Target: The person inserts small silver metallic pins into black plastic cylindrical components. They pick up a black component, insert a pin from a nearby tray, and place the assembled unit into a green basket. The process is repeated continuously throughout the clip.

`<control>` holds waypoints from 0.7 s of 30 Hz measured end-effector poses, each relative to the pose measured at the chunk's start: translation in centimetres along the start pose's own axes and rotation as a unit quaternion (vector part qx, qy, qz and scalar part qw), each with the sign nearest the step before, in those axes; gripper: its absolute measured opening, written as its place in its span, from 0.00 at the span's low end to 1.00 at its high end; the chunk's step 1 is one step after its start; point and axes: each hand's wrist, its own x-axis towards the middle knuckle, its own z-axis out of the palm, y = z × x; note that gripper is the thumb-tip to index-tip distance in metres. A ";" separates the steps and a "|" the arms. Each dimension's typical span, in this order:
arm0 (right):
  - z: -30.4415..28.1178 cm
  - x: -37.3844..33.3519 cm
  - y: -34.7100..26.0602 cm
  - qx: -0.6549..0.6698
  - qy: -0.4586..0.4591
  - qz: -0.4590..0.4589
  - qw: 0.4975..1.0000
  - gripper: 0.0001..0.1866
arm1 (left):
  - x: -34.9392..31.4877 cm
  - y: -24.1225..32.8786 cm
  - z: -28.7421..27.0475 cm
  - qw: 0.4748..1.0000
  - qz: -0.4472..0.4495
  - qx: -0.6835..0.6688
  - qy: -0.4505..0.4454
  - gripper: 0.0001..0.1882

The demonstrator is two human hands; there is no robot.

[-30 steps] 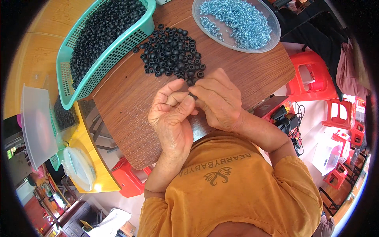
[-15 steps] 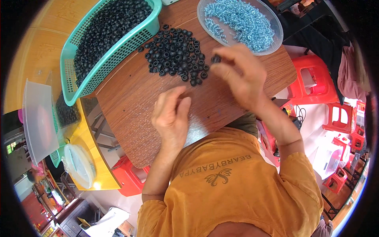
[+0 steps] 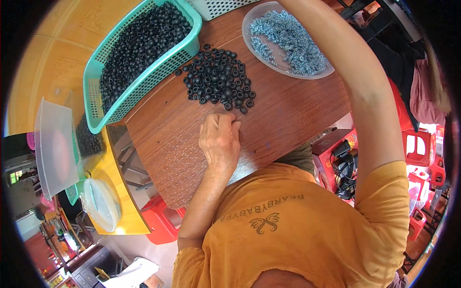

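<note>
A loose pile of black round beads with holes (image 3: pixel 218 77) lies on the brown wooden table (image 3: pixel 288 105). Just below its near edge rests my left hand (image 3: pixel 221 139), fingers curled in toward the thumb. Its fingertips are turned under, so whatever they hold, if anything, stays hidden. My right forearm (image 3: pixel 370 91) stretches far forward across the right side, passing over the rim of a clear round tray (image 3: pixel 246 29). Small shiny blue beads (image 3: pixel 293 43) cover much of that tray. My right hand is beyond the top edge of the picture.
A turquoise basket (image 3: pixel 144 103) full of black beads stands at the far left of the table. A white perforated basket (image 3: pixel 221 7) is at the far edge. Red stools (image 3: pixel 161 221) stand below. Lidded containers (image 3: pixel 101 204) sit on a yellow table at left.
My right hand, which held a black bead above the table, has gone forward out of view. My left hand has moved closer to the pile and its fingers have closed.
</note>
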 end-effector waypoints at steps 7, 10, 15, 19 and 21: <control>2.8 -1.2 1.2 -0.039 -0.119 0.040 0.991 0.09 | -0.3 -0.2 -2.5 0.823 -0.338 -0.457 -0.016 0.09; 0.2 -4.6 -0.3 0.045 -0.102 0.010 0.994 0.09 | -0.1 -0.8 -2.9 0.682 -0.365 -0.633 0.002 0.08; -7.8 -11.9 -6.3 0.243 -0.176 0.088 0.950 0.08 | -0.4 -1.0 -3.4 0.596 -0.353 -0.720 -0.029 0.09; -11.9 -18.1 -10.0 0.299 -0.207 0.096 0.927 0.07 | 0.4 0.0 -3.3 0.557 -0.363 -0.746 -0.044 0.11; -12.9 -19.7 -11.6 0.332 -0.208 0.133 0.911 0.07 | 0.4 0.0 -3.0 0.527 -0.375 -0.761 -0.048 0.12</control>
